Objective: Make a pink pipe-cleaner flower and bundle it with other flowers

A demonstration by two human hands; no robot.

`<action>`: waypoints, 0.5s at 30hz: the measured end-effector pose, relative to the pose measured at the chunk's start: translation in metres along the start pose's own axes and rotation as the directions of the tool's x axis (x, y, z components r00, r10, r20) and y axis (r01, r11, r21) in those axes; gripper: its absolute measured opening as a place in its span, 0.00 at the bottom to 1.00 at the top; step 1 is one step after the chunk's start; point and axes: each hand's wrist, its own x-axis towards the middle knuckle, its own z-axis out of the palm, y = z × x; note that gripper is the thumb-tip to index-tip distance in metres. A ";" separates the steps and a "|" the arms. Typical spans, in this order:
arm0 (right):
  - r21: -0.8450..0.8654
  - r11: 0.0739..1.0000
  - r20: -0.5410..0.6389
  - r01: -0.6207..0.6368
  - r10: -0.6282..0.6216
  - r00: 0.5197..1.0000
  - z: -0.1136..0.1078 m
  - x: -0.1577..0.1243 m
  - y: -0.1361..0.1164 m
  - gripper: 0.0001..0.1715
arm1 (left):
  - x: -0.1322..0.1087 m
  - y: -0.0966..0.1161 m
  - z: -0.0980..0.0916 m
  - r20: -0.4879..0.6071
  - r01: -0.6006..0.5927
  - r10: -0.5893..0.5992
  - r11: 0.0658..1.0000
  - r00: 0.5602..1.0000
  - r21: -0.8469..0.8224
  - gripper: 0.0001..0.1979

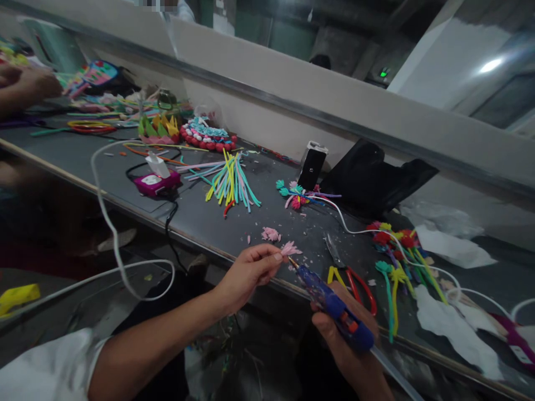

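Pink flower — glue gun at it

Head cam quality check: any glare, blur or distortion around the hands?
Head view: dim overall; bright glare at the ceiling light top right. Wide-angle bend curves the table edge. Left hand with pink flower and right hand with blue glue gun are fairly sharp; the frame's left edge is smeared.
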 end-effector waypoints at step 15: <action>-0.081 0.997 -0.003 0.013 -0.013 1.000 0.000 0.002 -0.002 0.18 | -0.003 0.002 0.002 0.017 0.007 -0.008 1.000 1.000 0.016 0.11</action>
